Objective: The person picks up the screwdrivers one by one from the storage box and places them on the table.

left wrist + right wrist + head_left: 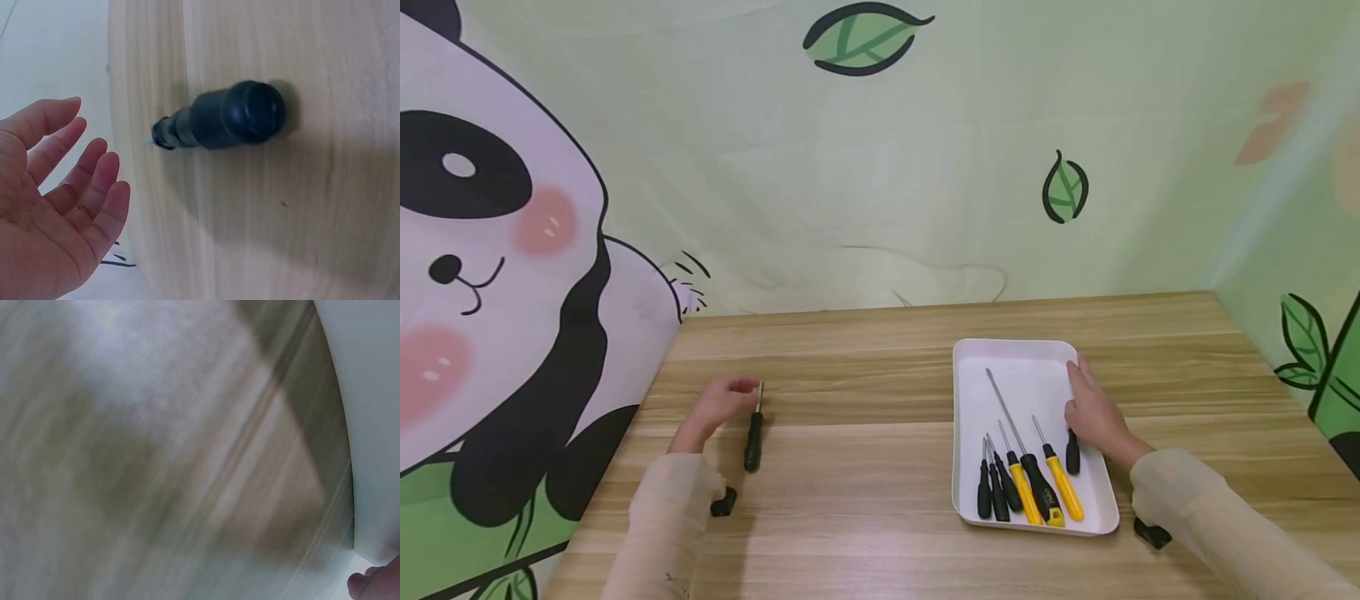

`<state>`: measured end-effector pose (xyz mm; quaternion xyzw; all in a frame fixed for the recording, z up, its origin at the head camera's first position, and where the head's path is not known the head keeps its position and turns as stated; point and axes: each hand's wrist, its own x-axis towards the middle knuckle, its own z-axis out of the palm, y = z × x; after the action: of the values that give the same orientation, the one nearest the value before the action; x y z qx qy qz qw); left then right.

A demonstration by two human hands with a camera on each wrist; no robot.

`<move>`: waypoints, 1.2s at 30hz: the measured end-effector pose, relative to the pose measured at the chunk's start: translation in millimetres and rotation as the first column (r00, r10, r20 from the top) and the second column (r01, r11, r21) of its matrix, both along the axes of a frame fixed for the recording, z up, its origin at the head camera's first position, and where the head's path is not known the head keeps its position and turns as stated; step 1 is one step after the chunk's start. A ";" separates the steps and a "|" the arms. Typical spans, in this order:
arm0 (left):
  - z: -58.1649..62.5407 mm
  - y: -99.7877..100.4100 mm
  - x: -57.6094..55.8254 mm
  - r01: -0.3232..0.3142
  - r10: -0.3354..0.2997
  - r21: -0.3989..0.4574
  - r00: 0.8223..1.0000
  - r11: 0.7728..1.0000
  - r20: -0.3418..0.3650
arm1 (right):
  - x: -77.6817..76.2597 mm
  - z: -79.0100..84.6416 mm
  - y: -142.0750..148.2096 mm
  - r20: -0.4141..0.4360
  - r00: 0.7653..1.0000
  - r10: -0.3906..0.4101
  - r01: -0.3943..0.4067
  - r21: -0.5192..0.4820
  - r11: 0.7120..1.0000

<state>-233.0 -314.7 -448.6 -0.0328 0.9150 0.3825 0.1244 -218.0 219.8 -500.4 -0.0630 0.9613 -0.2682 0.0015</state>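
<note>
A black-handled screwdriver lies on the wooden table at the left, its thin shaft pointing away from me. Beside that shaft is my left hand, and the left wrist view has its fingers loosely bent and apart from the handle. My right hand holds the right rim of a white tray, the thumb on the inner side. In the tray lie several screwdrivers, among them a yellow one and a long black-and-yellow one. My right hand hides the shaft of another black screwdriver.
Behind the table hangs a pale green cloth printed with leaves and a panda. Small black wrist devices show beneath my left sleeve and right sleeve.
</note>
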 end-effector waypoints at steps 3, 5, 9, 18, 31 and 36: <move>2.5 4.1 -0.5 0.004 -0.004 -0.004 1.000 1.000 -0.016 | 0.2 0.8 -0.3 0.004 1.000 -0.004 0.004 0.003 1.000; 3.2 6.7 -1.0 0.006 -0.006 -0.007 0.999 1.000 -0.033 | 0.2 1.5 -0.8 0.013 1.000 -0.008 0.008 0.004 1.000; 2.2 10.7 -3.0 0.012 -0.013 -0.006 0.998 1.000 -0.055 | 0.2 2.2 -1.0 0.023 1.000 -0.010 0.010 0.007 1.000; 6.9 25.0 -2.0 0.092 -0.092 0.004 0.993 0.996 -0.077 | 0.6 1.9 -0.8 0.025 1.000 -0.010 0.010 0.017 1.000; 10.3 56.9 -3.0 0.164 -0.163 0.010 0.984 0.986 -0.078 | 0.4 3.1 -0.6 0.042 0.999 -0.017 0.016 0.011 1.000; 12.0 68.5 -1.5 0.191 -0.189 0.023 0.980 0.981 -0.067 | 0.0 2.9 -1.0 0.049 0.999 -0.019 0.018 0.012 1.000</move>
<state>-234.5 -246.2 -436.7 0.0689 0.9118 0.3829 0.1312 -218.1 218.9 -497.4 -0.0475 0.9630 -0.2643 0.0230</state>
